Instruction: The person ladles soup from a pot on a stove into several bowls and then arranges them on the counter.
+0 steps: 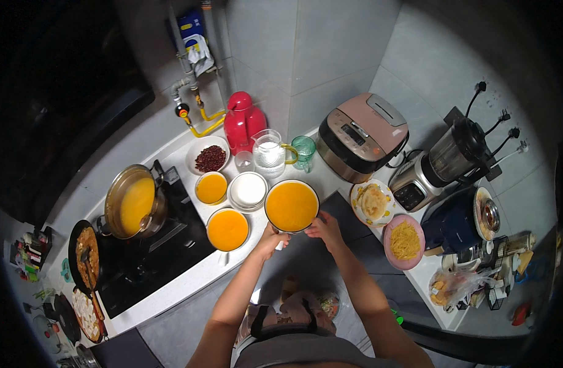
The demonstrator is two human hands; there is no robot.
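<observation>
Both my hands hold a handled bowl (292, 205) filled with orange liquid, over the counter's inner corner edge. My left hand (271, 241) grips its white handle, and my right hand (325, 231) has its fingers against the bowl's near right side; its underside is hidden. To the left on the counter stands a second handled bowl (227, 229) of the same orange liquid. Behind that is a smaller bowl (211, 188), also holding orange liquid. Close beside my bowl sits a bowl of white contents (248, 191).
Left, a steel pot (136, 202) with yellow liquid stands on the black cooktop (171, 257), near a frying pan (84, 253). Behind are a red thermos (244, 122), glass pitcher (268, 154) and green glass mug (303, 151). Right are a rice cooker (364, 133), blender (440, 161) and pink plate (388, 248).
</observation>
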